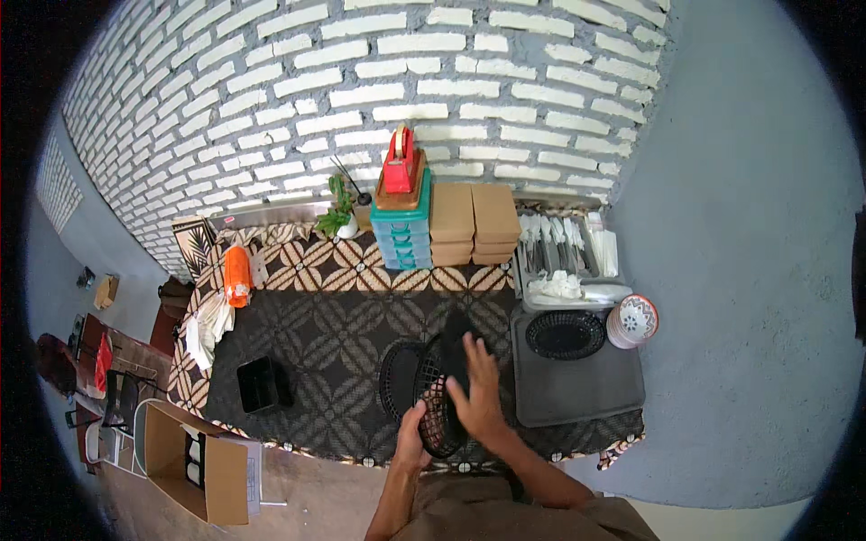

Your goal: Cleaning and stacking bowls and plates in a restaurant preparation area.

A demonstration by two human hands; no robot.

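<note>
A black oval plastic basket (437, 417) stands tilted in my left hand (412, 438), whose fingers close on its near rim. My right hand (481, 397) is beside the basket's right side, fingers stretched and spread. Beyond its fingertips is a dark, soft-edged black shape (457, 326); I cannot tell whether it is a cloth or part of a basket. Another black oval basket (393, 383) lies on the dark table mat (316, 338), just left of the held one and partly hidden by it.
At right, a grey tray (577, 397) bears a black basket (566, 334) beside patterned bowls (633, 321). Behind are wrapped cutlery (555, 243), brown boxes (474, 216), teal drawers (402, 236) and a plant (339, 209). A black container (260, 385) stands left; an open carton (225, 478) is below the table.
</note>
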